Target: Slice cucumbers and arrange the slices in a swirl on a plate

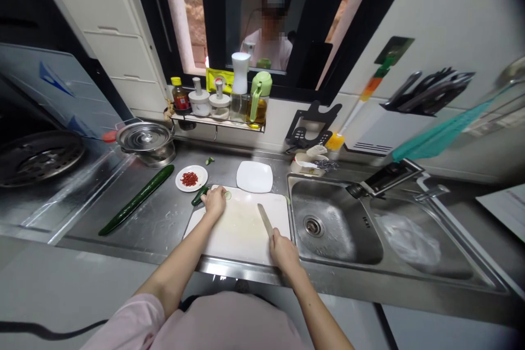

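Note:
A white cutting board (pixel 241 227) lies on the steel counter in front of me. My left hand (pixel 214 200) is closed over a short piece of green cucumber (pixel 199 196) at the board's far left corner. A thin cucumber slice (pixel 227 194) lies just beside the fingers. My right hand (pixel 283 251) grips the handle of a knife (pixel 265 220) at the board's near right. Its blade points away from me over the board. A whole long cucumber (pixel 137 199) lies on the counter to the left.
A small plate of red chilli pieces (pixel 191 178) and a bare white square plate (pixel 255 176) sit behind the board. A lidded steel pot (pixel 145 141) stands left; a sink (pixel 332 219) lies right. A condiment shelf (pixel 217 115) runs under the window.

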Action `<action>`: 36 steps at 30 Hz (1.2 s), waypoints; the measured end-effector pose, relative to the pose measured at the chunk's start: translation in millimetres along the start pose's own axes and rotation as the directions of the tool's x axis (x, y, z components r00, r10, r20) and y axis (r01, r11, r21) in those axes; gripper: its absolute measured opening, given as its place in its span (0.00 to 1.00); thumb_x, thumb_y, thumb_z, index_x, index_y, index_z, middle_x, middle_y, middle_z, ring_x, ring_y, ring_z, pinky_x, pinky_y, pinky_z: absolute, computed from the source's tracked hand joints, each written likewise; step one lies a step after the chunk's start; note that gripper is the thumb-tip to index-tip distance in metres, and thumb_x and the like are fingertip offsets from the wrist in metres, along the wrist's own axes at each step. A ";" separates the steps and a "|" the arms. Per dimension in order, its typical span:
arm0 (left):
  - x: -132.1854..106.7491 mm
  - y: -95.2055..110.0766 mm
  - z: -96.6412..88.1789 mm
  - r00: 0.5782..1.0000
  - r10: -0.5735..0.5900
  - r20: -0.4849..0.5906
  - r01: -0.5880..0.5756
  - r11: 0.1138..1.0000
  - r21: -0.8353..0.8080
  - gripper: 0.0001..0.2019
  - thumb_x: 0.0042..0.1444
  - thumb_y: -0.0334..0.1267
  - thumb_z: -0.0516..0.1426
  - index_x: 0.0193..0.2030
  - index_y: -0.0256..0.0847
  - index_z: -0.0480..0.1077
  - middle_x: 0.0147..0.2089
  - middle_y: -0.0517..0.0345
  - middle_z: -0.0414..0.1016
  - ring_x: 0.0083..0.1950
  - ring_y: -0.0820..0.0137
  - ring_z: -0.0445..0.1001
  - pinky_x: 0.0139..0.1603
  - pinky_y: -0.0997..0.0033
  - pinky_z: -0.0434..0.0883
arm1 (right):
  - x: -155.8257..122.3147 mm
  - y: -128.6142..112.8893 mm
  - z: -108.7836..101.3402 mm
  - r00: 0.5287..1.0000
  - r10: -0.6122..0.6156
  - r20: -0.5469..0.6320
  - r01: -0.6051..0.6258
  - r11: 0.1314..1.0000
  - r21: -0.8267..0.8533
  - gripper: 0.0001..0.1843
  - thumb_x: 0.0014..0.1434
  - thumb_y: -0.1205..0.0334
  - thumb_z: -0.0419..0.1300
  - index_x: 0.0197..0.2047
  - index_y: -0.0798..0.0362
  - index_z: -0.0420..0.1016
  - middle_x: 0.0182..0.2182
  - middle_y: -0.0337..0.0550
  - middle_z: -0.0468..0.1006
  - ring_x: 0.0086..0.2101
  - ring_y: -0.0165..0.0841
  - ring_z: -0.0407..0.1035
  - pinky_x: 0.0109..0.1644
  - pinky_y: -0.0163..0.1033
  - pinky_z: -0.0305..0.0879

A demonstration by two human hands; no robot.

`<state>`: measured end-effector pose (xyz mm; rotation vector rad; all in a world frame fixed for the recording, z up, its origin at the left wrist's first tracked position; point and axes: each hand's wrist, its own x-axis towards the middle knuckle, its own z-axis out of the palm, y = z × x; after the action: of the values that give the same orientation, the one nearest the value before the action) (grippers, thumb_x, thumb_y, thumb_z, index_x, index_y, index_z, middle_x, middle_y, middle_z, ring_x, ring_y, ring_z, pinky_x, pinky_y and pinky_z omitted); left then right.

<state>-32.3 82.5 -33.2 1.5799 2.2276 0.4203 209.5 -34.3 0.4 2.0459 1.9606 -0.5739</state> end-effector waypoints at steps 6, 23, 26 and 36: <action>-3.7 3.6 -3.2 0.995 -0.003 0.099 0.024 0.978 -0.208 0.10 0.52 0.33 0.54 0.42 0.46 0.71 0.38 0.59 0.78 0.45 0.65 0.72 0.49 0.62 0.60 | -0.7 -0.7 -1.6 1.000 -0.003 0.013 0.003 1.000 0.024 0.18 0.67 0.61 0.40 0.55 0.55 0.63 0.40 0.56 0.79 0.42 0.41 0.74 0.41 0.41 0.62; -11.5 27.5 -2.8 0.803 0.400 0.441 -0.444 0.896 -0.005 0.12 0.51 0.29 0.52 0.40 0.46 0.70 0.40 0.57 0.77 0.51 0.60 0.69 0.56 0.55 0.54 | -2.4 0.3 0.7 1.000 0.000 -0.020 0.000 1.000 0.014 0.17 0.68 0.60 0.40 0.52 0.54 0.63 0.39 0.56 0.79 0.42 0.41 0.74 0.42 0.42 0.63; -14.4 23.0 0.2 0.846 0.357 0.396 -0.413 0.909 0.061 0.10 0.53 0.30 0.52 0.40 0.44 0.70 0.44 0.54 0.77 0.52 0.59 0.68 0.55 0.55 0.54 | -3.6 3.0 -3.5 1.000 0.002 -0.012 -0.002 1.000 0.013 0.17 0.68 0.59 0.40 0.53 0.55 0.63 0.40 0.56 0.79 0.43 0.41 0.74 0.43 0.41 0.62; -17.5 15.1 13.5 0.914 0.208 0.347 -0.253 0.963 0.090 0.06 0.54 0.34 0.54 0.37 0.45 0.72 0.43 0.54 0.78 0.51 0.59 0.68 0.52 0.55 0.55 | -25.5 -11.3 -5.3 0.987 -0.163 0.014 0.163 0.985 -0.049 0.16 0.68 0.59 0.41 0.50 0.53 0.65 0.38 0.54 0.79 0.42 0.42 0.74 0.42 0.41 0.61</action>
<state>-8.3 71.2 -36.1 1.8381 1.8517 0.0535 198.4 -54.1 17.4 1.8617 2.1279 -0.5619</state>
